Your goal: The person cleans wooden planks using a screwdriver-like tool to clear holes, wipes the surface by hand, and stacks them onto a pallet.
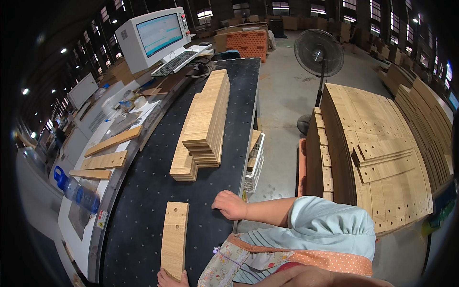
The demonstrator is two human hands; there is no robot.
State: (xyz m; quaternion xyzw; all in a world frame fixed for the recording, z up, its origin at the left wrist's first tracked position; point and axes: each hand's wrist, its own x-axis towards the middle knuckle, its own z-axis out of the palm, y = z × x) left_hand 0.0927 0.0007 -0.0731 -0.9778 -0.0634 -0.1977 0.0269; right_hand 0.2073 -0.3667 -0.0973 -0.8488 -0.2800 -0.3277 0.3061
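Note:
A light wooden board (174,234) with a few drilled holes at its far end lies lengthwise on the black, dotted table (138,210). My left hand (173,279) grips its near end, thumb on one side and fingers on the other, partly cut off by the lower edge of the picture. To the right of the board, my right hand (230,204) rests at the table's right edge with curled fingers and nothing visible in them. Farther along the table stands a stepped stack of similar wooden boards (208,115).
On the left, a machine ledge holds loose wood strips (112,143) and a blue water bottle (82,195). A monitor (160,36) and keyboard (175,63) stand beyond. White crate (255,165) beside the table; pallet of drilled boards (382,162) and fan (319,52) to the right.

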